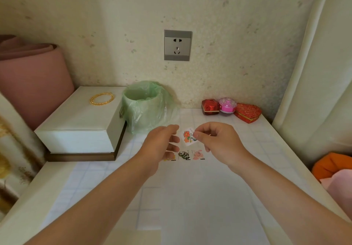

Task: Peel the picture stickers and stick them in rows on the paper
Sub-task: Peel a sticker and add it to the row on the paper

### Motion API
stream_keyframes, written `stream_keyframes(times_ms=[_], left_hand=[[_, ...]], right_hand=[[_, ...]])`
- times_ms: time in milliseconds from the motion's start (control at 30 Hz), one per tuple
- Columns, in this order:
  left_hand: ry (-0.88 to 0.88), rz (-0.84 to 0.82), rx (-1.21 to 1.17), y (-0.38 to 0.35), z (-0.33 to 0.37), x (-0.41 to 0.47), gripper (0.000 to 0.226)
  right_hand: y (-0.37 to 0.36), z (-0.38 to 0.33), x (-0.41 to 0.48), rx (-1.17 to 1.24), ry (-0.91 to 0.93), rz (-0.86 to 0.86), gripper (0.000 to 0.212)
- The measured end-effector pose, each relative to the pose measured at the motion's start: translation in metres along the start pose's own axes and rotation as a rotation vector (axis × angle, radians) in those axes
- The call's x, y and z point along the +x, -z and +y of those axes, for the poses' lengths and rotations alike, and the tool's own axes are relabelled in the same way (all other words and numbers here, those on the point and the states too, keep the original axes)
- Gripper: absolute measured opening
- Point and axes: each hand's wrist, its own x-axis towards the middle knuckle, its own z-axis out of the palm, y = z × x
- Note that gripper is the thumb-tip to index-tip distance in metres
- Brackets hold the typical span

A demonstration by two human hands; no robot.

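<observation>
A small white sticker with an orange flower picture [188, 137] hangs above the white paper [190, 191], pinched at its right edge by my right hand [219, 142]. My left hand [162, 144] hovers just left of the sticker with fingers loosely extended and holds nothing I can see. On the paper below the hands lies a row of stuck stickers: a dark patterned one [184, 155], a pink one [198, 155] and one [170, 157] partly hidden under my left hand.
A green-bagged bin [144, 105] stands behind the hands. A white box [80, 123] with gold bangles [102, 98] sits at left. Red and pink small boxes [230, 108] line the back wall. Orange and pink cloth [335, 170] lies at right.
</observation>
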Motion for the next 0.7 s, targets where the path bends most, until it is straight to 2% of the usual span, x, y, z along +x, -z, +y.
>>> stream_keyframes(times_ms=[100,200,333,500,600,667,700], left_hand=[[-0.073,0.009,0.141,-0.006,-0.001,0.001,0.018],[-0.111,0.012,0.217,-0.015,-0.004,0.0,0.017],[-0.205,0.053,0.284,-0.025,-0.01,0.002,0.016],[-0.333,0.037,0.436,-0.034,-0.018,0.01,0.019],[-0.456,0.024,0.854,-0.031,-0.031,0.02,0.017],[-0.584,-0.021,1.145,-0.027,-0.042,0.027,0.029],[-0.643,-0.066,1.21,-0.026,-0.048,0.029,0.032]], right_hand=[[0.009,0.003,0.0,0.137,-0.125,-0.044,0.004],[0.015,0.007,0.001,0.195,-0.176,-0.016,0.006],[0.023,0.011,0.003,0.125,-0.212,-0.031,0.02],[0.036,0.019,0.006,0.057,-0.261,0.001,0.006],[0.045,0.03,0.012,0.045,-0.327,0.069,0.002],[0.051,0.038,0.015,0.041,-0.378,0.112,0.002],[0.053,0.041,0.017,0.042,-0.403,0.123,0.002]])
